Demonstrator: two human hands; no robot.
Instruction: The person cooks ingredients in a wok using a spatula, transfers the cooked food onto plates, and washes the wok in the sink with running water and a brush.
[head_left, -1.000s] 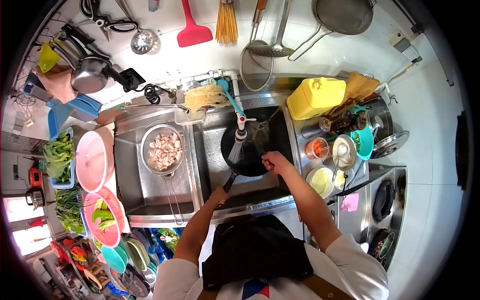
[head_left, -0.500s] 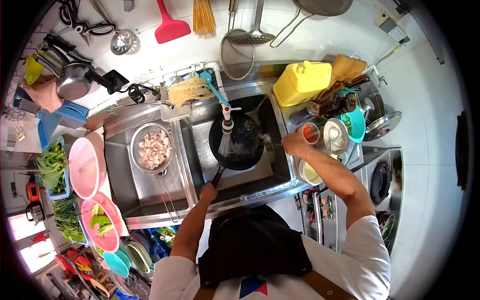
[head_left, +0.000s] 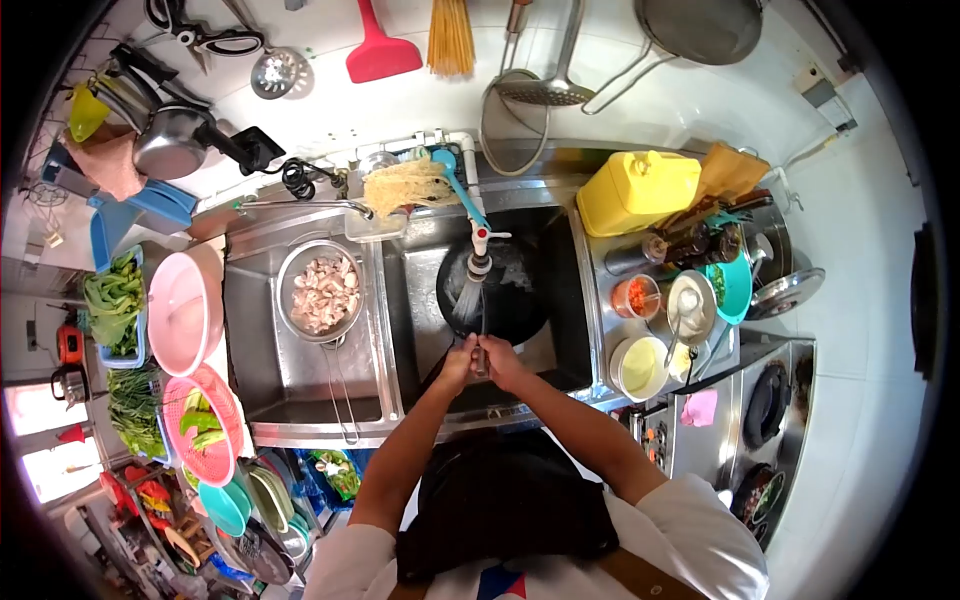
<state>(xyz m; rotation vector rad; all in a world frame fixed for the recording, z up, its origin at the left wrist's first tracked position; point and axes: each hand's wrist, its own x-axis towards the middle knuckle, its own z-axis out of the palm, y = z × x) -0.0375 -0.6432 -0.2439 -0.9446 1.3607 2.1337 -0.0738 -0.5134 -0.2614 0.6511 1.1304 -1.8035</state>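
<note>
A black wok (head_left: 515,300) lies in the right basin under the running tap (head_left: 480,262), and water sprays into it. My left hand (head_left: 458,364) and my right hand (head_left: 500,364) meet at the wok's near edge, both closed. Between them stands a long, thin greyish utensil (head_left: 484,325); its kind is not clear. My right hand is wrapped round it, and the left fingers press against the same spot. The dark wok handle (head_left: 433,370) shows just left of my left hand, partly hidden by it.
A strainer (head_left: 290,322) of cut pale meat (head_left: 325,295) sits in the left basin. On the right counter are a yellow jug (head_left: 635,195), bottles and several bowls, including a teal bowl (head_left: 738,290). Pink basins (head_left: 180,320) and vegetables stand at left; utensils hang on the wall.
My right hand has come left from beside the counter bowls to the wok's near edge. My left hand has moved up and right from the wok handle's end to meet it. The view has shifted.
</note>
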